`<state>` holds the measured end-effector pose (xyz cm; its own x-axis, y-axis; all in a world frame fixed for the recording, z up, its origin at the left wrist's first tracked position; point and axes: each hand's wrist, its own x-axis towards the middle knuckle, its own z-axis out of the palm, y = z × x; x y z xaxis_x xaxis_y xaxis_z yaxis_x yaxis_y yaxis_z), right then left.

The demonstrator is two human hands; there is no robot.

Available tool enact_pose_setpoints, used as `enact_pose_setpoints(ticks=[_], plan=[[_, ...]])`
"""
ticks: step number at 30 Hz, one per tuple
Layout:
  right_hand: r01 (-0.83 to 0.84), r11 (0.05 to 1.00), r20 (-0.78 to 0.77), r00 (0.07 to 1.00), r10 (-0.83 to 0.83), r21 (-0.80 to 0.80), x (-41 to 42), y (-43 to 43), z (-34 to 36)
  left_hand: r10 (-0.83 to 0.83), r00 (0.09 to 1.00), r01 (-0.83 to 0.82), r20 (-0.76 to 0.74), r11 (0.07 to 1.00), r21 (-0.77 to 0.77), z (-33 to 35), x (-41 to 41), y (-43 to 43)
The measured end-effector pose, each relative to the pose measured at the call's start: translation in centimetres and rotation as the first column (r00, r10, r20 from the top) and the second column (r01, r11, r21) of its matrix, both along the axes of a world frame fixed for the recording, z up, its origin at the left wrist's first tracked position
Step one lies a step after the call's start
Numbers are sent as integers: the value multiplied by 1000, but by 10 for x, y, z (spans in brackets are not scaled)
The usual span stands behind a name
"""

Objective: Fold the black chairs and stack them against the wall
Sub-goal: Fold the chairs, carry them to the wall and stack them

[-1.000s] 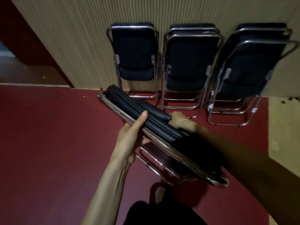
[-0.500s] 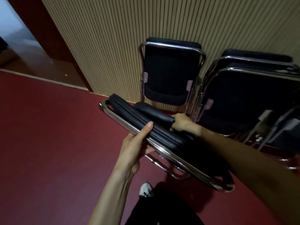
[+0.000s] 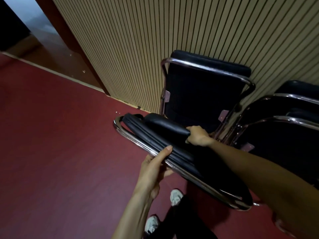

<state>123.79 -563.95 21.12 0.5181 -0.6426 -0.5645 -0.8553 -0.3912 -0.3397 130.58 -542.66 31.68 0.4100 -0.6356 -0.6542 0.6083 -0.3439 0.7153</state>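
Folded chair (image 3: 172, 149) hangs clear of the red floor (image 3: 60, 144), carried flat and slanting between both hands, just in front of the leaning chairs (image 3: 203, 94) already propped on the slatted wall (image 3: 155, 40). I'd judge it stiff and fairly weighty: chrome tube with padded black cushions. The tube looks slick, so the frame rail and a cushion's edge seem the sound places to hold. The left hand (image 3: 151, 168) comes up from below, fingers under the rail, thumb laid over the cushion, clasping it. The right hand (image 3: 198, 137) reaches across on an outstretched arm, fingers curled round the end of the upper cushion.
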Motion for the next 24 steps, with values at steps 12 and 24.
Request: enact_pose_setpoints(ticks=[12,24], plan=[[-45,996,-57,997,49,74,21,-69,-44,38,997,-31,-74,995,90,-33,9,-72],[-120,988,-121,984,131,99,47,-113,-42,13,996,-8,-88,998,57,-35,36,-125]])
